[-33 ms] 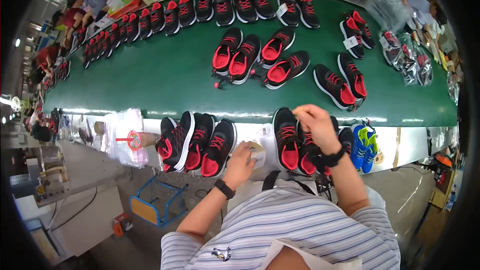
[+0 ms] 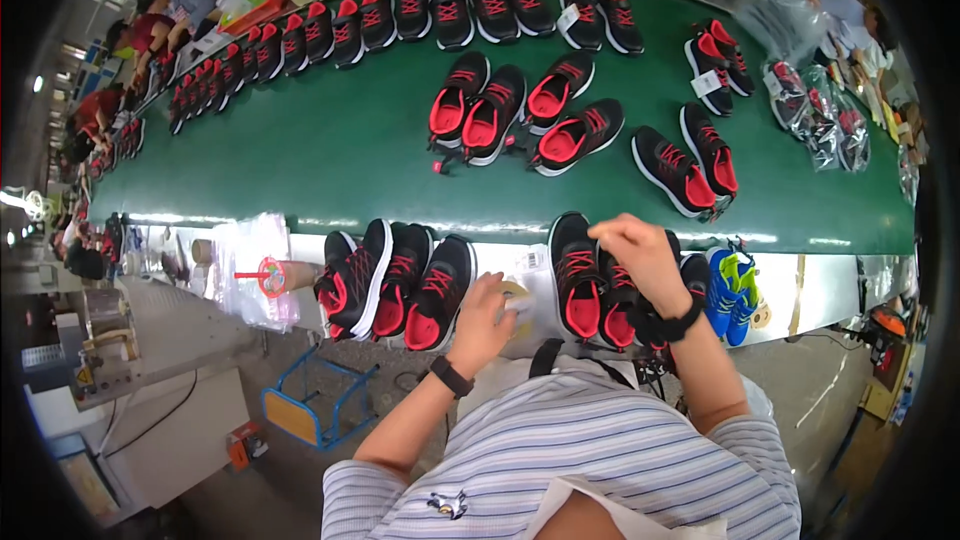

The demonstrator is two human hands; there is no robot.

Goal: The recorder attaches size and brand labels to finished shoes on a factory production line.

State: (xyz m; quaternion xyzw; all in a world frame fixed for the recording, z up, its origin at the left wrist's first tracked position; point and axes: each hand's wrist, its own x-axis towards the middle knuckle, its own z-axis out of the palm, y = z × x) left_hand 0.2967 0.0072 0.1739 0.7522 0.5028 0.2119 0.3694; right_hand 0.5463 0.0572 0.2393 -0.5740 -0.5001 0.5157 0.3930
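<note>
My left hand (image 2: 485, 317) is closed, its fingers curled at a small tan-and-white piece (image 2: 515, 290), which looks like paper or card and is partly hidden. It is just right of a black shoe (image 2: 442, 285) with red laces and red lining. Above the right-hand group of shoes, my right hand (image 2: 643, 258) is closed in a pinch; what its fingertips hold, if anything, is too small to make out. Left of that hand stands another black-and-red shoe (image 2: 577, 275). A second shoe (image 2: 618, 305) is partly hidden by my right wrist.
Several black-and-red shoes (image 2: 495, 10) line the far edge of the green table (image 2: 300, 150); more pairs lie mid-table. Bagged shoes (image 2: 822, 120) are at right. Blue-green shoes (image 2: 728, 290), clear plastic bags (image 2: 262, 265) and a lidded cup (image 2: 285, 278) occupy the near ledge. Other people work beyond.
My right hand has shifted slightly right and down over the shoes. My left hand has turned a little, showing less of the white part of the piece. The shoes keep their places.
</note>
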